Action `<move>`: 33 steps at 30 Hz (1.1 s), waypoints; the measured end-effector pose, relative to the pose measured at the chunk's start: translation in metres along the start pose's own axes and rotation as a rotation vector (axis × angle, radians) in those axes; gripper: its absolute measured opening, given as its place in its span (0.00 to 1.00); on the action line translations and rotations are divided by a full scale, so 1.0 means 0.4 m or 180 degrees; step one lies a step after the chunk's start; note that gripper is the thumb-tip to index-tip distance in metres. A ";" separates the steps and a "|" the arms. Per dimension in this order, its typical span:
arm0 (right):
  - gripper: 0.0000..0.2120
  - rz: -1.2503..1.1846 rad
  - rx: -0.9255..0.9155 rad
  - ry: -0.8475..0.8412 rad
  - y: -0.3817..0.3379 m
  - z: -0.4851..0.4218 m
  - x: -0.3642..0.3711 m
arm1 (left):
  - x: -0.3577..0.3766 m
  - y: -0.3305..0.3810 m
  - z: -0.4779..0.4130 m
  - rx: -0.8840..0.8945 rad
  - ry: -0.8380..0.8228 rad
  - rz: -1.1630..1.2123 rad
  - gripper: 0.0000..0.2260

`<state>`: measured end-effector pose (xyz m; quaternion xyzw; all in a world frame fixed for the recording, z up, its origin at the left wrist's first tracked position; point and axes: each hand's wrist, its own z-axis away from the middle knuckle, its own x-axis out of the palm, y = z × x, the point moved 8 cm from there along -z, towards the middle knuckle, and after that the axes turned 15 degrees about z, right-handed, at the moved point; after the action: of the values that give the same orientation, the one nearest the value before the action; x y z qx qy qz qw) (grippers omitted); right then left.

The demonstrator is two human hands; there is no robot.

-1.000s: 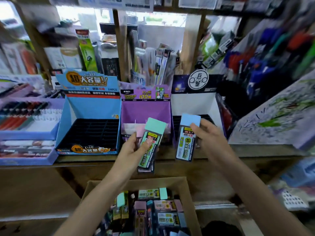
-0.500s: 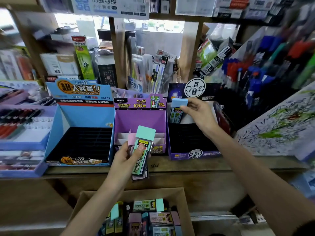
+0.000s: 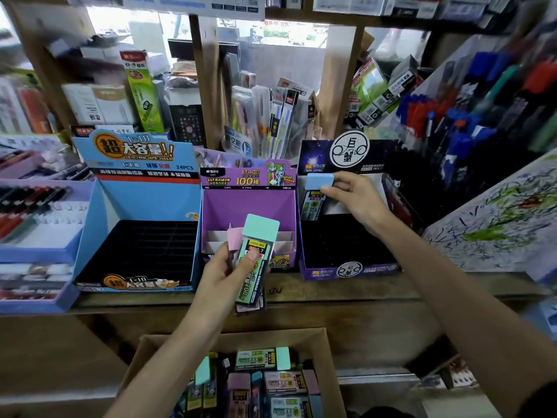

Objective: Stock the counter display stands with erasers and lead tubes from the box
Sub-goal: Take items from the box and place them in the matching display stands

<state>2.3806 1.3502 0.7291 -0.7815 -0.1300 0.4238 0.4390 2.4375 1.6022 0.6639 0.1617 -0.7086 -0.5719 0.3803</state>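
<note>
Head view, right hand: the right hand (image 3: 357,203) pinches a blue-capped lead tube (image 3: 316,195) by its cap, fingers (image 3: 330,191) closed on it, so the body hangs free to drop upright into a slot.
Head view, target stand: the tube sits over the back left corner of the dark purple display stand (image 3: 346,268), whose black tray looks empty; I judge it is being seated there to start a row from the rear.
Head view, left hand: the left hand (image 3: 229,273) is wrapped shut on a mint-capped lead tube (image 3: 256,254) with a pink one partly hidden behind it, held upright in front of the purple stand (image 3: 250,206) as ready stock.
Head view, supply: the cardboard box (image 3: 324,351) below the worktop (image 3: 331,294) holds more tubes lying flat, within easy reach.
Head view, other stand: the blue display stand (image 3: 141,203) on the left looks unfilled.
Head view, progress: early, to my eye; most slots remain bare.
</note>
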 end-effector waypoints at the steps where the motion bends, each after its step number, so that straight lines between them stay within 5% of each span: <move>1: 0.08 -0.0054 0.0030 0.0051 0.002 0.001 0.003 | 0.002 0.000 0.000 0.0006 -0.0009 0.0001 0.15; 10: 0.06 0.0022 0.0284 0.0533 -0.007 0.044 0.035 | 0.020 -0.003 0.006 0.0041 -0.0001 0.0039 0.15; 14: 0.12 0.1729 0.0149 0.0833 -0.040 0.057 0.020 | 0.032 -0.002 0.008 0.0041 -0.0064 0.0041 0.16; 19: 0.17 0.2942 0.0269 0.0773 -0.063 0.079 0.008 | 0.049 -0.010 0.005 0.0006 -0.0075 0.0086 0.15; 22: 0.17 0.2040 0.0038 0.0905 -0.086 0.141 -0.007 | 0.064 -0.012 0.001 -0.0012 -0.0130 0.0109 0.17; 26: 0.11 -0.0432 0.0336 -0.0121 -0.079 0.229 0.071 | 0.102 -0.015 -0.012 -0.0042 -0.0277 0.0104 0.14; 33: 0.04 -0.0749 0.0344 -0.0229 -0.076 0.244 0.050 | 0.143 -0.028 -0.021 -0.0029 -0.0375 0.0075 0.16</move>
<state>2.3222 1.4357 0.7175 -0.7203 -0.2134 0.4036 0.5222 2.4037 1.5553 0.6741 0.1177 -0.7290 -0.5791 0.3454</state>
